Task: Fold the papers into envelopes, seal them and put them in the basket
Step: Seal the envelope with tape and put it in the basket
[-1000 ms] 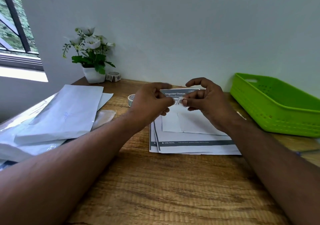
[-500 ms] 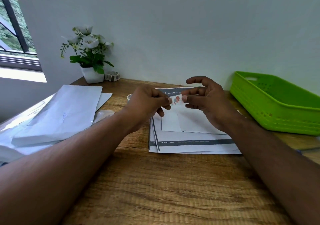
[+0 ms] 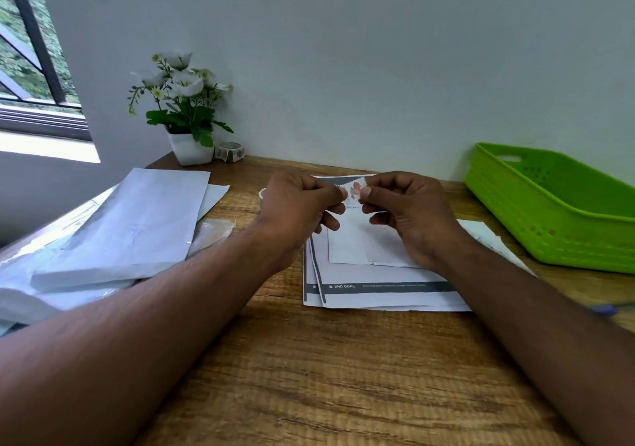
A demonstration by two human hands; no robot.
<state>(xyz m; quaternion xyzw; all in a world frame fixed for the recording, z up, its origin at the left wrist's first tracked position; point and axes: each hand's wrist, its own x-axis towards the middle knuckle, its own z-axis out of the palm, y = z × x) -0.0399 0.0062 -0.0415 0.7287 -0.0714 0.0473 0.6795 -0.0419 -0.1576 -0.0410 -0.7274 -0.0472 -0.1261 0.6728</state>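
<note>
Your left hand and right hand pinch a small sticker between them, above the folded paper on printed sheets. Green basket at three o'clock; envelope stack at nine o'clock.

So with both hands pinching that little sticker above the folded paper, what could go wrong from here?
1. The small sticker is pinched between the left hand and the right hand; it could curl, stick to a finger or tear.
2. The folded paper lies loose on printed sheets, unheld, so it may shift or spring open when the sticker is pressed on.
</note>
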